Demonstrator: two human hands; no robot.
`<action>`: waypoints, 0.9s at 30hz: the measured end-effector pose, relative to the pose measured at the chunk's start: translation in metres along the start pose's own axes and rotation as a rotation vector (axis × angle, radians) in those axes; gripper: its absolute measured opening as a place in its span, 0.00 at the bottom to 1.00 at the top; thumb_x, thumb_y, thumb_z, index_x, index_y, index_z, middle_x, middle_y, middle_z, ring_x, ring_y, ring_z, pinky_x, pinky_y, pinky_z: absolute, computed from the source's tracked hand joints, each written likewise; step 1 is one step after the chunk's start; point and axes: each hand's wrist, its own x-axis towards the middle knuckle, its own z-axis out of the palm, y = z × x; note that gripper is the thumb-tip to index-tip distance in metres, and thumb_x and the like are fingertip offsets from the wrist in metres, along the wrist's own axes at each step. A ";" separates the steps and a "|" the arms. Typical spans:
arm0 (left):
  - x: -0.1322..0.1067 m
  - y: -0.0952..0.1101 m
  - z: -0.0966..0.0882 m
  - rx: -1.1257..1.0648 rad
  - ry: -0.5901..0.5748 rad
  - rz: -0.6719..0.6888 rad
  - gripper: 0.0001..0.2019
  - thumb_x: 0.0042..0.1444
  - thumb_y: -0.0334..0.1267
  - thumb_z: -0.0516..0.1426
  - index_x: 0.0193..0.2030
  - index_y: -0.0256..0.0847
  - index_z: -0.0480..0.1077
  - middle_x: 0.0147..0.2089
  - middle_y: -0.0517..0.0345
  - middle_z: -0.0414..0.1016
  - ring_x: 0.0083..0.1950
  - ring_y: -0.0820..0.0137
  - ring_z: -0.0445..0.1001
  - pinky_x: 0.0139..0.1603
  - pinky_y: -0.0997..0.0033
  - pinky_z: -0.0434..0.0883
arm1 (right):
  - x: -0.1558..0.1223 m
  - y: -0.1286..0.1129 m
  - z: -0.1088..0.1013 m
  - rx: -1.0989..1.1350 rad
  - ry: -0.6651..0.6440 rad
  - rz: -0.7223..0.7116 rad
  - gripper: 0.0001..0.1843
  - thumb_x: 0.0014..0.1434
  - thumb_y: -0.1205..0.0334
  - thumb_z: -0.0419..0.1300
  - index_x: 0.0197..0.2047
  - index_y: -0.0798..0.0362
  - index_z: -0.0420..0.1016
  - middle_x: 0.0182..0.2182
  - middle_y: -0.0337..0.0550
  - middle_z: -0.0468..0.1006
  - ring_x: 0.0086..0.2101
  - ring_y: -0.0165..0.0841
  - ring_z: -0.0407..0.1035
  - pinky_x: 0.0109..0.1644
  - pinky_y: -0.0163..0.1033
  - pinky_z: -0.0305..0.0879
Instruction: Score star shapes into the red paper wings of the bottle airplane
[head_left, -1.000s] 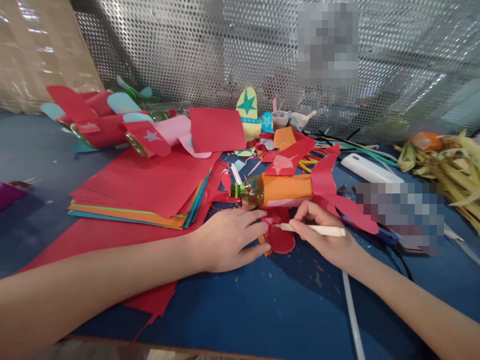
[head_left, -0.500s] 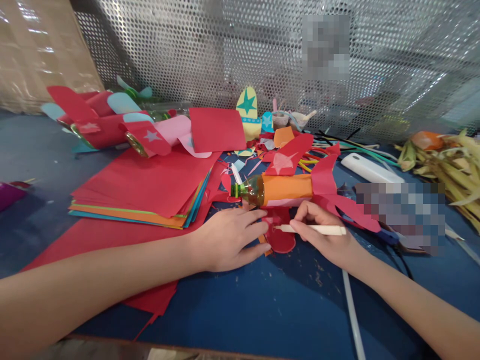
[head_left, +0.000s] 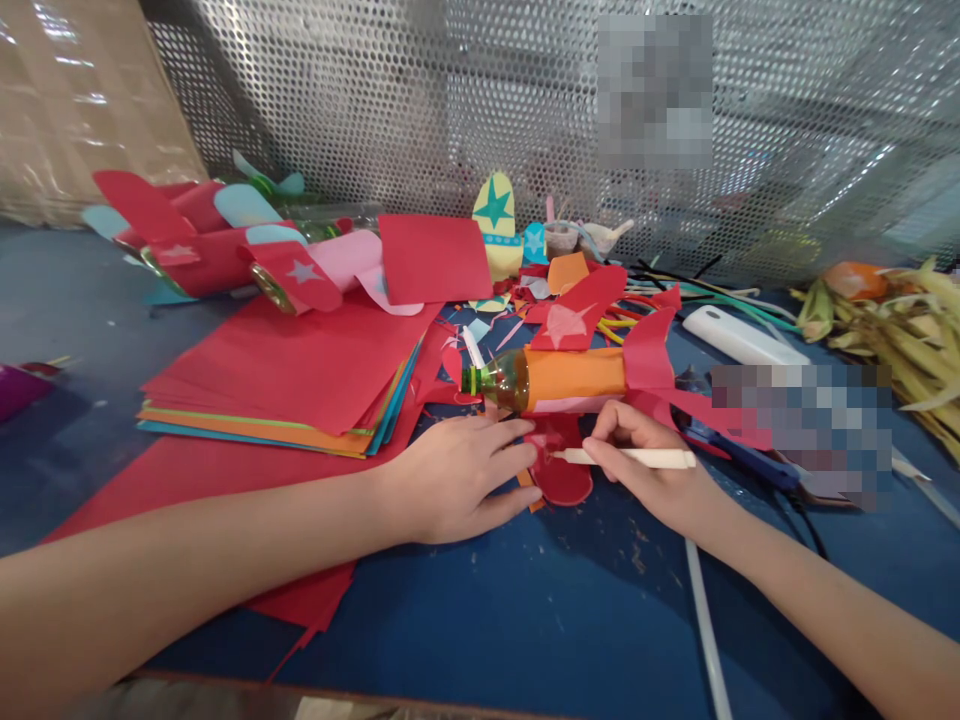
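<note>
On the left of my bench point(head_left: 480, 620) I see a stack of coloured paper point(head_left: 300, 360), with red paper planes point(head_left: 225, 255) beyond it and a cardboard box point(head_left: 90, 110) at the far left. A perforated metal sheet point(head_left: 360, 110) rises along the far side, behind a yellow cut-out point(head_left: 506, 260) bearing a green star. To my right lie dry husks point(head_left: 919, 345) and, nearer, a thin white tube point(head_left: 707, 640).

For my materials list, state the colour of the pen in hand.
The pen is cream or off-white, seen best in the head view.

Right hand point(head_left: 664, 485) holds pen point(head_left: 651, 458) — over red paper point(head_left: 566, 487)
</note>
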 end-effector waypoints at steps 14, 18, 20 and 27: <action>0.000 0.000 0.000 0.000 -0.021 -0.002 0.20 0.67 0.45 0.43 0.46 0.33 0.70 0.52 0.41 0.73 0.48 0.58 0.75 0.47 0.58 0.72 | 0.001 0.000 0.000 0.015 0.005 -0.021 0.11 0.59 0.60 0.53 0.27 0.49 0.56 0.18 0.29 0.60 0.19 0.25 0.54 0.22 0.33 0.50; 0.000 0.000 -0.001 0.001 -0.027 -0.005 0.20 0.67 0.45 0.43 0.46 0.33 0.70 0.52 0.41 0.73 0.47 0.57 0.75 0.46 0.57 0.72 | 0.001 -0.001 0.000 0.007 0.010 -0.029 0.10 0.58 0.59 0.53 0.27 0.49 0.57 0.18 0.30 0.61 0.18 0.25 0.54 0.22 0.33 0.50; 0.000 0.001 -0.001 0.001 -0.027 -0.005 0.20 0.67 0.45 0.43 0.46 0.33 0.70 0.52 0.40 0.73 0.47 0.57 0.75 0.46 0.57 0.72 | 0.002 -0.002 0.001 0.010 0.013 -0.037 0.10 0.57 0.59 0.54 0.26 0.49 0.57 0.18 0.30 0.61 0.17 0.25 0.54 0.21 0.32 0.49; -0.001 0.000 -0.001 0.006 -0.028 -0.010 0.20 0.67 0.45 0.43 0.46 0.34 0.70 0.52 0.42 0.73 0.47 0.59 0.75 0.47 0.59 0.72 | 0.002 0.002 0.001 0.016 0.037 -0.031 0.11 0.57 0.60 0.54 0.26 0.49 0.57 0.18 0.30 0.61 0.18 0.25 0.55 0.21 0.33 0.50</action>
